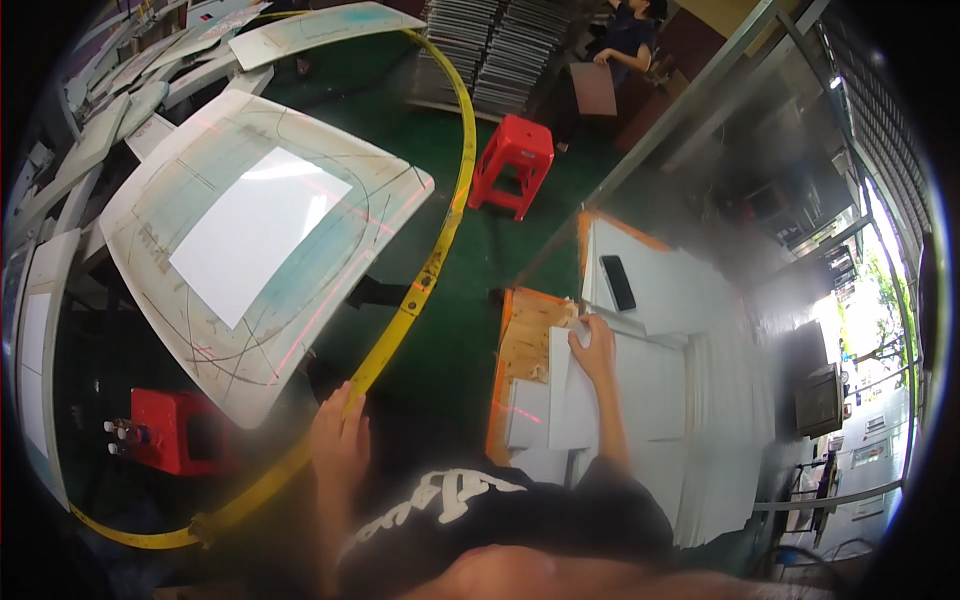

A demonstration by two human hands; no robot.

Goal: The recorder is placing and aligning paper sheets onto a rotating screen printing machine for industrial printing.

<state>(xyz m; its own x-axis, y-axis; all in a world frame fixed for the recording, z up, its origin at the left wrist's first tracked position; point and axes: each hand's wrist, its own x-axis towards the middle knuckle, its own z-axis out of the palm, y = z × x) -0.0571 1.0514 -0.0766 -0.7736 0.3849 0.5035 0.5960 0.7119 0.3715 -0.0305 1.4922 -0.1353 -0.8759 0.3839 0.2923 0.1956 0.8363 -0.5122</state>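
Observation:
My left hand [340, 436] is closed over the yellow curved rail [392, 335], which sweeps around a pale, rounded-corner platen [400, 190]. A white sheet [255, 235] lies flat on that platen, crossed by red laser lines. On the right, my right hand [594, 345] pinches the far edge of a white sheet [572, 405] on top of a stack. Exactly how many sheets sit between its fingers is hidden. Just beyond this hand, a dark phone [618, 283] rests on another white stack [650, 265].
Red plastic stools stand beyond the rail [515, 160] and at the lower left [175, 425], the latter beside several bottles [125, 435]. More platens [320, 35] line the far left. A person [630, 45] is near stacked racks [500, 50] at the back. A metal post [690, 95] rises on the right.

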